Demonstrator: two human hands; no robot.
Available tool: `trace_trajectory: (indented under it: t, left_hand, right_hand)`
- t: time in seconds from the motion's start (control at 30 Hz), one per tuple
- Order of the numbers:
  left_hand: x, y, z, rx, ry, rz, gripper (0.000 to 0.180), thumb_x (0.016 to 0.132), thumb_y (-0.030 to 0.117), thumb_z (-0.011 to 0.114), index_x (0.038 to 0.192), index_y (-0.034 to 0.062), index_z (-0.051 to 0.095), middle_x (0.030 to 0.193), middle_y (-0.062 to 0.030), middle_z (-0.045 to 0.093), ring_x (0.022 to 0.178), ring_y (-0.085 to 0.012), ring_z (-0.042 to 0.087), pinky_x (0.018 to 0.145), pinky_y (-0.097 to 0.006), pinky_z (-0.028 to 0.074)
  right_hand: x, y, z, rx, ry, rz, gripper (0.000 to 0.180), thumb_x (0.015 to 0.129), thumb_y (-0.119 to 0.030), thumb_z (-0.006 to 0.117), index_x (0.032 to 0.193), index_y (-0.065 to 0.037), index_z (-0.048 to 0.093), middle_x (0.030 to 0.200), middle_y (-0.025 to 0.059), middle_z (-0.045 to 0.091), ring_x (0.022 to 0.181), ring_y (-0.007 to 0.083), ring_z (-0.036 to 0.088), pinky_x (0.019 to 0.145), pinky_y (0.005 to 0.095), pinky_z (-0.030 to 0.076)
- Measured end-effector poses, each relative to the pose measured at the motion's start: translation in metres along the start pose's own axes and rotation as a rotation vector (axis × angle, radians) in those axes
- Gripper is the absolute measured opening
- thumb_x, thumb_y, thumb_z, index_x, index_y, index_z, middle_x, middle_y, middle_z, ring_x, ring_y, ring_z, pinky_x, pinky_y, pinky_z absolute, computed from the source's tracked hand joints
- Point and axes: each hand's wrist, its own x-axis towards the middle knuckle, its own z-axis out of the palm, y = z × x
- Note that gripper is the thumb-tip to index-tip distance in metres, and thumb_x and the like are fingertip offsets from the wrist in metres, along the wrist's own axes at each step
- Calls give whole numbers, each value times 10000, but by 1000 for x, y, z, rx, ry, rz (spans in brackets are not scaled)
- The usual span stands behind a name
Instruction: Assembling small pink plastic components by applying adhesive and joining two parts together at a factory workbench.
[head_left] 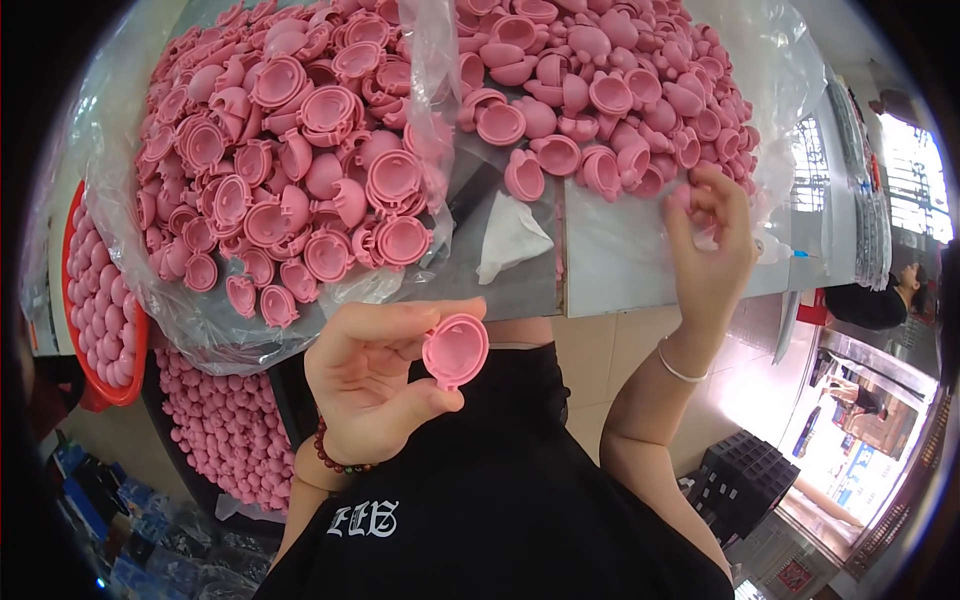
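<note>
Between the thumb and fingers of my left hand [372,375] is a pink plastic half-shell [458,355], round and hollow with small tabs on its rim. Its hollow side faces up toward me, in front of my chest. My right hand [715,240] is at the near edge of the right-hand pile, fingers curled and pinched on a small pink plastic piece [681,197], mostly covered by the fingers. Two heaps of similar pieces lie across the table: a left pile [285,150] on clear plastic sheeting and a right pile [610,80].
A crumpled white cloth [513,238] lies on the grey table [620,265] between the heaps. At the left stands a red basket [140,350] of pink balls, with a container of more pink balls [225,430] below. Black crates [745,480] and another person [880,300] are at the right.
</note>
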Motion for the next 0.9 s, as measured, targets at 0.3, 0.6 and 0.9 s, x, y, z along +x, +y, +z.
trace_trajectory:
  t: [0.3, 0.6, 0.9]
  left_hand:
    - [5, -1, -2, -33, -18, -7, 408, 659, -99, 619, 1010, -47, 417, 1056, -260, 493, 1034, -321, 488, 840, -368, 442]
    - [10, 0, 9, 51, 2, -88, 505, 645, 80, 714, 1025, -15, 396, 1000, -264, 522, 920, -261, 556, 748, -337, 495]
    - [8, -7, 10, 143, -82, -61, 395, 665, -68, 649, 1026, -67, 488, 1032, -178, 549, 871, -191, 585, 785, -283, 464]
  right_hand:
    - [-39, -33, -9, 423, -385, 157, 318, 604, 34, 658, 911, -11, 587, 746, 57, 572, 642, 95, 535, 531, 190, 407]
    - [-36, -38, -12, 361, -420, -23, 345, 549, -81, 730, 867, -25, 610, 767, 60, 543, 628, 125, 508, 482, 217, 371]
    - [-50, -68, 13, 676, -409, -237, 409, 557, -237, 740, 880, -22, 611, 781, 59, 533, 684, 160, 507, 557, 237, 421]
